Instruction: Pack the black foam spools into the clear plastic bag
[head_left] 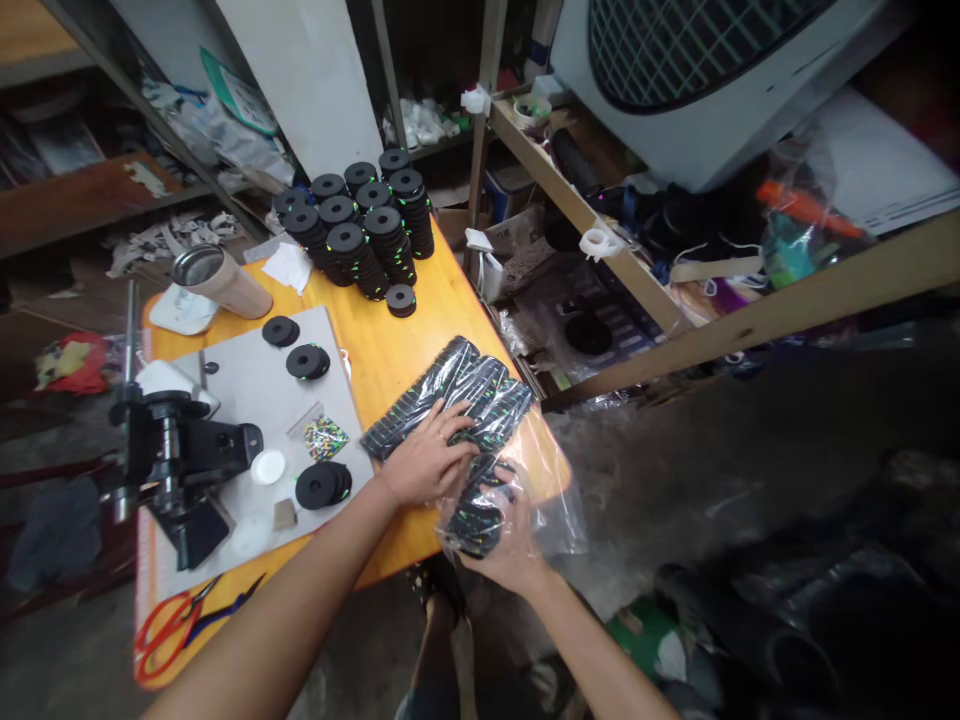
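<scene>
My left hand [425, 462] lies on clear plastic packs of black discs with bright specks [457, 395] at the right edge of the orange table [409, 340], fingers curled over a pack's edge. My right hand [504, 545] is closed around a clear plastic bag [525, 500] that holds a roll of the same black discs [478, 510], just off the table's corner. Tall stacks of black discs [360, 225] stand at the table's far end.
A black hand press [176, 455] sits on a grey board [255, 400] at the left, with small disc piles, a white cap and a bag of coloured bits. Red-handled scissors [172, 620] lie near the front. A steel tumbler [217, 280] lies tipped. Cluttered shelves stand right.
</scene>
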